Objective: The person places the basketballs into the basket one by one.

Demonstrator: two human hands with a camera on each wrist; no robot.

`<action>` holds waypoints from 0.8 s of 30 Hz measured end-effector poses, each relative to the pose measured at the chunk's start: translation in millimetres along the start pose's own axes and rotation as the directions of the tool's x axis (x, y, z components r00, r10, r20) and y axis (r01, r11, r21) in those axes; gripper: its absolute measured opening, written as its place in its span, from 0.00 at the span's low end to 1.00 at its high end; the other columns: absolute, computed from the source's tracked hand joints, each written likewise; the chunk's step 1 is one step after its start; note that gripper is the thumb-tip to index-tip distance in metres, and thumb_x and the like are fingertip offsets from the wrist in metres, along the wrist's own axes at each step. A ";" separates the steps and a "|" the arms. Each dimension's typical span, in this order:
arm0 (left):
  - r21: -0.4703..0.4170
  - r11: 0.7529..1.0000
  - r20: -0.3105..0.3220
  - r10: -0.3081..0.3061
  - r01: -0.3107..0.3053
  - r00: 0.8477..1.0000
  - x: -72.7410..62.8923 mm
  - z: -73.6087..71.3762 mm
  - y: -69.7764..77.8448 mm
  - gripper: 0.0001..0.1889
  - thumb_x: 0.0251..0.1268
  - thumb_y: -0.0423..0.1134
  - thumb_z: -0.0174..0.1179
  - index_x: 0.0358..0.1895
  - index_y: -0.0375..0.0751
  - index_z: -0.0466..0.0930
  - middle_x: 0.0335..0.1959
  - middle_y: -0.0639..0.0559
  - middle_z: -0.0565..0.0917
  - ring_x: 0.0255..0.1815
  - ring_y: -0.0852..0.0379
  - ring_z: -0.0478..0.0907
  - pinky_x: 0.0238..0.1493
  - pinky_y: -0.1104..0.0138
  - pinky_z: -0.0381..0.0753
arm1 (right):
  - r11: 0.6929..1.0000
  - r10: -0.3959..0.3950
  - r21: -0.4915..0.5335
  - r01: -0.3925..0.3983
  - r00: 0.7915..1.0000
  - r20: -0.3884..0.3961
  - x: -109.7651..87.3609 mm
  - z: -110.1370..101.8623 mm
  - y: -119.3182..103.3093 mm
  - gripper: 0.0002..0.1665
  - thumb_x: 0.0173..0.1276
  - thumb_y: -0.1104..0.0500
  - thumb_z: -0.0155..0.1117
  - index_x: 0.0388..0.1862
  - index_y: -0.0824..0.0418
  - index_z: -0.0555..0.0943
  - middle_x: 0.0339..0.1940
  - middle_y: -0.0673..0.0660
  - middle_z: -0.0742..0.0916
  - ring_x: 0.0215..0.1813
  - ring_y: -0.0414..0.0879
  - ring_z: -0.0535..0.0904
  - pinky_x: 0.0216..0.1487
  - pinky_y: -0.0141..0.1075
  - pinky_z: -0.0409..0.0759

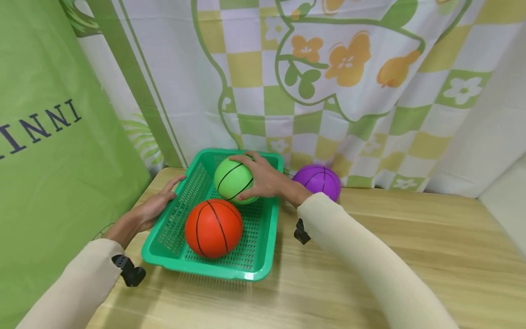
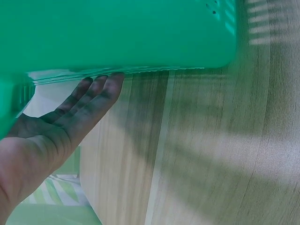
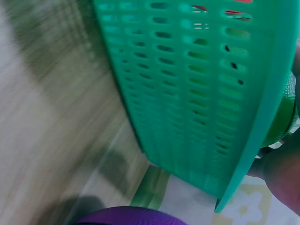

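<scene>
The right hand [image 1: 265, 177] curls round a green basketball [image 1: 229, 180] inside the green perforated plastic basket [image 1: 205, 269], whose near-side wall the straight-fingered left hand [image 1: 154, 208] touches, while a red-orange basketball [image 1: 213, 228] lies between both hands and a purple basketball [image 1: 322, 178] beyond the right wrist.

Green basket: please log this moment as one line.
right hand: grips green basketball inside basket; left hand: touches basket; orange-red basketball: inside; purple basketball: outside
</scene>
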State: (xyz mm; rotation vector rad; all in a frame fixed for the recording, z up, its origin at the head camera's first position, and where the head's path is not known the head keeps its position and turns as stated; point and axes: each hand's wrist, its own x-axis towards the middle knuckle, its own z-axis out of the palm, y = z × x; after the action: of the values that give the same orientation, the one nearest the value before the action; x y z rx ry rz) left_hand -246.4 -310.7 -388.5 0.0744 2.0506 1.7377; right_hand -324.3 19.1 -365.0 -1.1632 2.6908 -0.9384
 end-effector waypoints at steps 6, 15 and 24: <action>0.013 1.000 -0.003 0.021 -0.021 1.000 -4.0 -3.8 -1.3 0.35 0.76 0.33 0.26 0.82 0.58 0.28 0.68 0.25 0.59 0.51 0.46 0.78 0.46 0.52 0.82 | 1.000 0.015 0.014 -0.016 0.999 0.039 13.1 -0.7 -7.7 0.61 0.52 0.46 0.82 0.81 0.42 0.58 0.78 0.65 0.56 0.73 0.62 0.59 0.58 0.59 0.74; 0.017 1.000 0.009 0.011 -0.011 1.000 -2.4 -5.3 3.3 0.35 0.77 0.33 0.26 0.82 0.59 0.28 0.66 0.25 0.61 0.49 0.46 0.79 0.46 0.52 0.82 | 0.999 0.032 -0.006 -0.032 0.993 0.116 27.1 8.7 -11.7 0.63 0.53 0.46 0.82 0.82 0.41 0.55 0.80 0.63 0.52 0.75 0.62 0.54 0.60 0.60 0.72; -0.010 1.000 0.013 0.002 -0.002 1.000 1.8 -1.7 -1.0 0.36 0.76 0.32 0.26 0.82 0.60 0.29 0.67 0.24 0.60 0.49 0.47 0.79 0.47 0.51 0.82 | 0.994 0.100 0.018 -0.104 0.981 0.169 27.2 22.2 -8.0 0.65 0.53 0.48 0.82 0.83 0.42 0.52 0.80 0.64 0.49 0.77 0.64 0.49 0.62 0.62 0.69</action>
State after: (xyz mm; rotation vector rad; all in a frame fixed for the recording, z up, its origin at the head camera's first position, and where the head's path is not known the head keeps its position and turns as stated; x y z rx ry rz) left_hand -248.4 -311.9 -389.8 0.0840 2.0329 1.7441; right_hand -332.2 -15.0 -373.8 -1.0374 2.5686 -0.8200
